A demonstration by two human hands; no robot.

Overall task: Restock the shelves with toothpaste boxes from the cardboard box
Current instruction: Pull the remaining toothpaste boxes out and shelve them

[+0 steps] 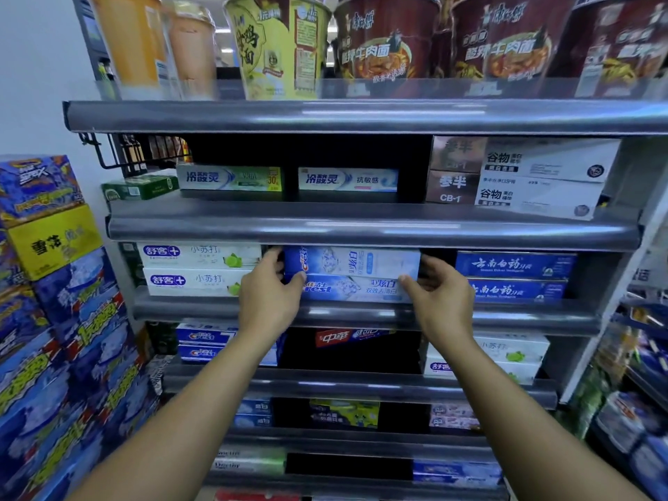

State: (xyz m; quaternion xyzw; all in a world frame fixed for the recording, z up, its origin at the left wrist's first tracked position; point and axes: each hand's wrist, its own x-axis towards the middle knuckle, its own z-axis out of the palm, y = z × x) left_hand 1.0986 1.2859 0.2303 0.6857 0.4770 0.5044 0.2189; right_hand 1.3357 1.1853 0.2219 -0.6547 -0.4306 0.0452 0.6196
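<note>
Left hand (269,301) and right hand (439,298): thumbs in front, fingers curled round opposite ends of two stacked Crest toothpaste boxes (354,263), gripping the stack. It sits mid-shelf behind the glossy grey shelf lip (361,314). White boxes (198,269) flank it on the left, dark blue boxes (517,278) on the right; all long rectangular cartons. Noodle cups (278,41) on the top shelf.

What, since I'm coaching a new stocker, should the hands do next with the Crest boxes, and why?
Probably ease the two stacked Crest boxes straight back and square them, then let go. The left hand and right hand grip their ends, and the stack already sits in the gap between the white boxes and the dark blue boxes.
</note>
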